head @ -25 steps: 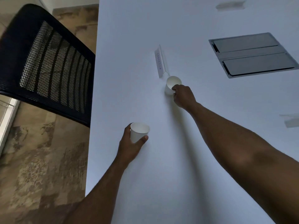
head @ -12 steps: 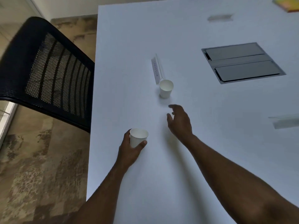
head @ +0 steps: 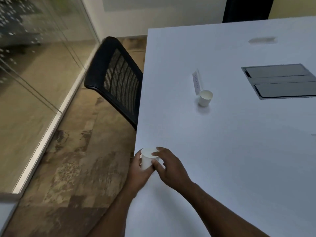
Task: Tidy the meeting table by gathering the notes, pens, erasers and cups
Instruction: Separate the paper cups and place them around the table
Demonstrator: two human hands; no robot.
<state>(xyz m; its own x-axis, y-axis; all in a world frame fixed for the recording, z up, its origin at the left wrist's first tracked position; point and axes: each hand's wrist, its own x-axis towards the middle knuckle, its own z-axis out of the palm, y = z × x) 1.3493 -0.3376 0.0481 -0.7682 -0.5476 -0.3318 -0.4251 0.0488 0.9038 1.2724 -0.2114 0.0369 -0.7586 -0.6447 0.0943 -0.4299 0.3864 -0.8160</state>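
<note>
Down at the near left corner of the white counter (head: 222, 151), both hands meet on one white paper cup (head: 147, 159). Left hand (head: 138, 170) is wrapped around the cup's side from the left, fingers curled behind it, thumb across the front, a firm grip. Right hand (head: 168, 165) comes in from the other side, fingers spread and resting on the cup's rim and upper wall, touching rather than clasping. The cup stands upright, right at the counter's left edge.

Moving out, farther up the counter, a second white paper cup (head: 205, 98) stands on its own, upright and open-mouthed, well apart from both hands. Just behind it, touching or nearly so, a clear acrylic name stand (head: 197, 81) leans with a strip of print too small to read. Off to the right, a grey cable hatch (head: 280, 81) sits flush in the counter's surface. On the left, a black mesh-backed office chair (head: 118, 79) is tucked against the counter's edge, and beyond it a glass partition (head: 39, 57) runs along the mottled brown floor (head: 71, 168).
</note>
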